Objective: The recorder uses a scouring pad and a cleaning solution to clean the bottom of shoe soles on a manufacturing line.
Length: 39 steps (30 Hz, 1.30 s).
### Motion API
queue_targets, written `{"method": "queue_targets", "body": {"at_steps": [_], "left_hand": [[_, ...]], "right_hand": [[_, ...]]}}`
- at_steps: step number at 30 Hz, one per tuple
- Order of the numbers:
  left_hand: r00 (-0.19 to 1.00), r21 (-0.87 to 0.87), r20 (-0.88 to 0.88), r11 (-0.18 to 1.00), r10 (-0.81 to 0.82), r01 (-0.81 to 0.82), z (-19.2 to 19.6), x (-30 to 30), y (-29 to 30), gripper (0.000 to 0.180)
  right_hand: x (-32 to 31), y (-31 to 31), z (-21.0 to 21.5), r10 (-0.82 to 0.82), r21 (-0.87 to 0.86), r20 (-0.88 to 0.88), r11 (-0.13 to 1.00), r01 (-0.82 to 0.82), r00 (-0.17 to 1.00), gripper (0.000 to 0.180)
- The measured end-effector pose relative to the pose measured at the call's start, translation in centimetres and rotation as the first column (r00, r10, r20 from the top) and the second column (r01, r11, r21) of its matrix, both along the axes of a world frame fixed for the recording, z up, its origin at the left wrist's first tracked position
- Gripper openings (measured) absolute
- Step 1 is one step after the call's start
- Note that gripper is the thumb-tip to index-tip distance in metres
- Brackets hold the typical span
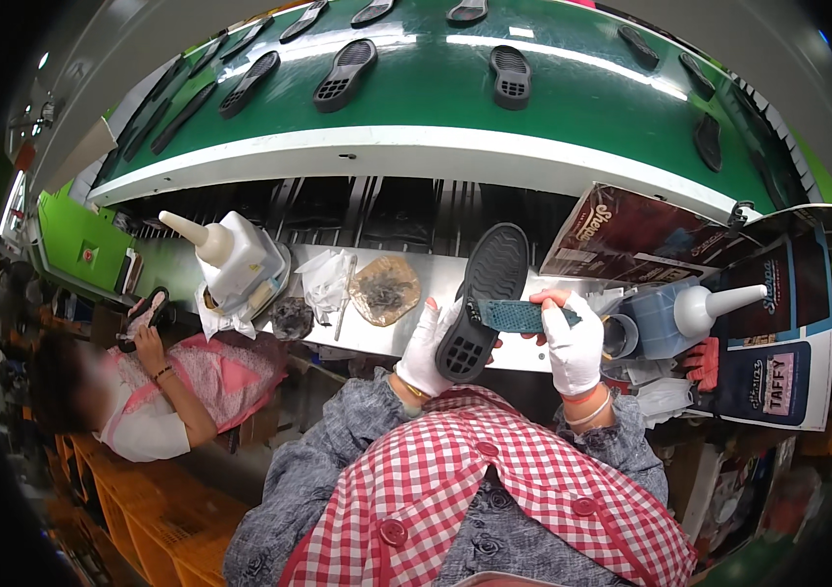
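A black shoe sole [497, 262] with a grooved forepart and a grid of square recesses stands tilted in front of me. My left hand [422, 356], in a white fingerless glove, is closed around its left side, with part of the fingers hidden behind it. My right hand [576, 348], gloved the same way, pinches a flat teal strip [514, 315] with a rough-looking surface. The strip's left end touches or overlaps the sole near its middle; I cannot tell its exact kind.
Beyond the narrow metal bench [377, 336], a green conveyor [426, 83] carries several soles. A white nozzle bottle [230, 256], crumpled tissue [324, 282] and a brown stained pad [385, 291] are on the left; a bluish bottle [658, 315] and cardboard panels [768, 323] on the right. A co-worker [171, 386] sits at left.
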State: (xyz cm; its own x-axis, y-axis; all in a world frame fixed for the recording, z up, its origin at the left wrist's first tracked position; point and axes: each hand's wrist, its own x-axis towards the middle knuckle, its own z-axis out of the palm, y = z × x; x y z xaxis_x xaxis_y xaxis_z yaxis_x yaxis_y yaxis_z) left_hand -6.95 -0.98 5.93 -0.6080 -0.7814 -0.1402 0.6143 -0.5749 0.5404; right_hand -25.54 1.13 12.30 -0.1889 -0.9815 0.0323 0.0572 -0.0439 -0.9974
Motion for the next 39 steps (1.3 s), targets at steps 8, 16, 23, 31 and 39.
{"method": "queue_targets", "body": {"at_steps": [8, 16, 23, 31, 39], "left_hand": [[0.986, 0.117, -0.010, 0.979, 0.167, -0.165, -1.8, -0.7, -1.1, 0.075], [0.985, 0.148, -0.060, 0.977, 0.161, -0.151, -1.2, -0.8, -1.4, 0.070], [0.544, -0.833, 0.537, 0.507, 0.645, 0.221, -1.2, 0.6, -0.8, 0.064], [0.964, 0.194, 0.237, 0.978, -0.121, 0.075, -4.6, 0.8, -1.6, 0.076], [0.932, 0.322, 0.025, 0.886, -0.360, 0.334, -3.1, 1.8, -2.0, 0.076]], "right_hand": [[1.3, 0.3, -0.6, 0.047, 0.033, 0.013, 0.998, -0.047, 0.999, 0.012], [1.6, 0.9, -0.8, 0.143, 0.004, -0.121, 0.990, -0.144, 0.982, 0.014], [0.6, 0.5, -2.0, 0.188, -0.058, -0.403, 0.971, -0.230, 0.895, 0.013], [0.1, -1.5, 2.0, 0.503, 0.209, -0.246, 0.862, -0.461, 0.829, 0.016], [1.1, -3.9, 3.6, 0.685, 0.458, -0.056, 0.664, -0.591, 0.726, 0.026]]}}
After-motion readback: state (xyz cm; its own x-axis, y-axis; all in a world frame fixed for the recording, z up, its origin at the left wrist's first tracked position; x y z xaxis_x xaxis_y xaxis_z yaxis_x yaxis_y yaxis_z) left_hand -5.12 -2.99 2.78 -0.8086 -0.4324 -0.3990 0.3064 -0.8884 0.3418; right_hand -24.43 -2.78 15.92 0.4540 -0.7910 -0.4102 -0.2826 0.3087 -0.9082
